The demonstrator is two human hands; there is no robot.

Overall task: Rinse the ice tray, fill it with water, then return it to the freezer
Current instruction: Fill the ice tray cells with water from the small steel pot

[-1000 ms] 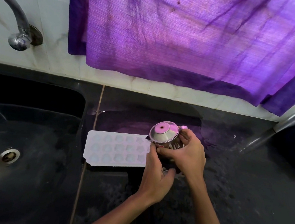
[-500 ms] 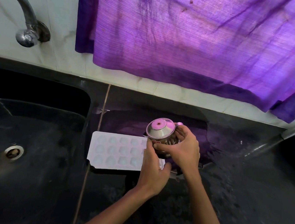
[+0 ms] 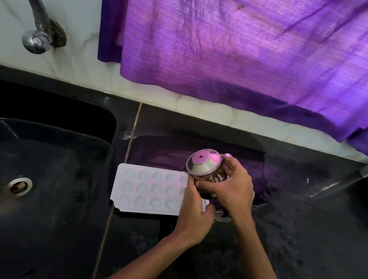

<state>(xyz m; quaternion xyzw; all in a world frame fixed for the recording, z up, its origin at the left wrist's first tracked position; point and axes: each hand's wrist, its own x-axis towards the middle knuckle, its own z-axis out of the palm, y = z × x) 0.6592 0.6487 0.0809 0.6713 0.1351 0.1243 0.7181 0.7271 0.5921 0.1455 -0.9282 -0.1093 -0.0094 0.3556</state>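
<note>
Just right of the white ice tray (image 3: pixel 149 189), a small steel pot (image 3: pixel 204 167) is held tilted above the dark countertop (image 3: pixel 305 233), its domed base turned up toward the camera. The right hand (image 3: pixel 233 188) is curled round the pot's side, with the thumb laid across its lower edge. The left hand (image 3: pixel 192 216) is placed at the tray's right end, its fingers closed against the pot's lower edge; whether the tray's rim is also gripped cannot be told, since that end is covered by the hand. The tray itself is lain flat on the countertop, cavities upward, with its left edge reaching the seam beside the black sink (image 3: pixel 35 191). Left of the tray, a round metal drain (image 3: pixel 17 186) is seen in the sink's floor, and a curved tap (image 3: pixel 34 21) is fixed to the pale wall above it. Beyond the tray, a purple curtain (image 3: pixel 246 43) is hung over the wall.
</note>
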